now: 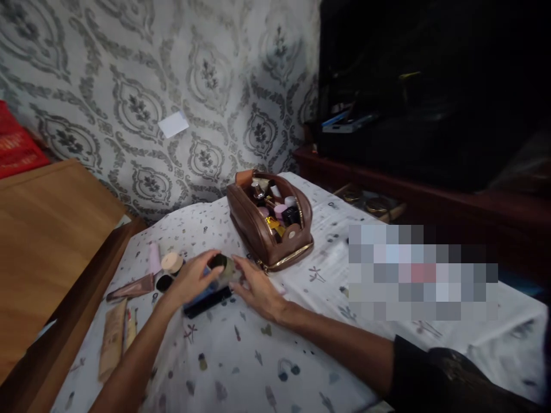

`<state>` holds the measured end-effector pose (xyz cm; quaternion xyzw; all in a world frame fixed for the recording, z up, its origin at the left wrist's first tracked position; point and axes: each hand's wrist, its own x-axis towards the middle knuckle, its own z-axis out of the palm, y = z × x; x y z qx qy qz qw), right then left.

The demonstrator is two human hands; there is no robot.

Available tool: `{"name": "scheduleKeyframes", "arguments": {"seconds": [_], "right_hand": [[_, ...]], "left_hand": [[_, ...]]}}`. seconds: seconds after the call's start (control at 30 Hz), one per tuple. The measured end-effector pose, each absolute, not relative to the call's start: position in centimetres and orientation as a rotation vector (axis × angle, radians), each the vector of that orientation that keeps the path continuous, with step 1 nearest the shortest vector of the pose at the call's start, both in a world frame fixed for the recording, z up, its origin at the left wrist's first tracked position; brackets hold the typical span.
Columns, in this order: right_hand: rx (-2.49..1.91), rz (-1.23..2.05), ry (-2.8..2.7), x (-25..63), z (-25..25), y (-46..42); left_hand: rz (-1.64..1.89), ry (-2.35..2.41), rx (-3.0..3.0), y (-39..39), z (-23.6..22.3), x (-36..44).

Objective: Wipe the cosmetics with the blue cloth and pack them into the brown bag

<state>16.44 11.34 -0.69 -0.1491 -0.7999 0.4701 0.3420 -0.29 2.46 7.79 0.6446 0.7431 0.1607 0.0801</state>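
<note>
Between my hands is a small dark-topped container [222, 264] with a pale, see-through-looking side; blur hides its exact kind. My left hand [198, 278] grips it from the left, thumb and fingers curved about it. From the other side, my right hand [258, 289] closes on its pale side. Just below them a flat black case [207, 303] lies on the patterned sheet [241, 367]. Behind my right hand stands a brown leather toiletry bag [269, 246], unzipped and filled with small bottles and cosmetics.
Left of my hands lie a beige-lidded jar [172, 262], a pink tube [154, 258], a rose-coloured pouch [131, 287] and a tan pouch [112, 338]. A wooden panel [51, 229] borders the left side. Dark red furniture [318, 172] with an open drawer [390, 212] stands at right.
</note>
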Motion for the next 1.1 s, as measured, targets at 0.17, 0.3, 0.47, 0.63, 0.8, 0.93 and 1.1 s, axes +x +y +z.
{"name": "scheduleKeyframes", "arguments": {"seconds": [0.17, 0.3, 0.47, 0.63, 0.8, 0.93, 1.1], "right_hand": [[-0.340, 1.330, -2.059, 16.3, -0.3, 11.3], [-0.533, 1.397, -2.031, 16.3, 0.0, 11.3], [-0.612, 1.410, -1.995, 16.2, -0.1, 11.3], [-0.617, 1.429, -1.945, 16.2, -0.2, 11.7], [-0.582, 1.401, -1.942, 15.8, -0.4, 12.0], [-0.495, 1.365, -1.948, 15.3, -0.6, 11.8], [-0.427, 1.318, -1.925, 15.0, -1.0, 11.8]], "left_hand": [[0.658, 2.108, 1.798, 0.3, 7.4, 2.5], [0.673, 2.407, 1.750, -2.0, 5.9, -0.4], [0.426, 2.455, 1.741, -3.2, 4.3, -3.9], [0.500, 2.449, 1.710, -1.3, 5.1, -3.1], [0.846, 2.507, 1.759, 0.1, 6.3, 1.2], [0.865, 2.265, 1.960, 0.9, 6.3, 4.6], [0.737, 2.243, 2.053, 1.5, 5.3, 6.0]]}}
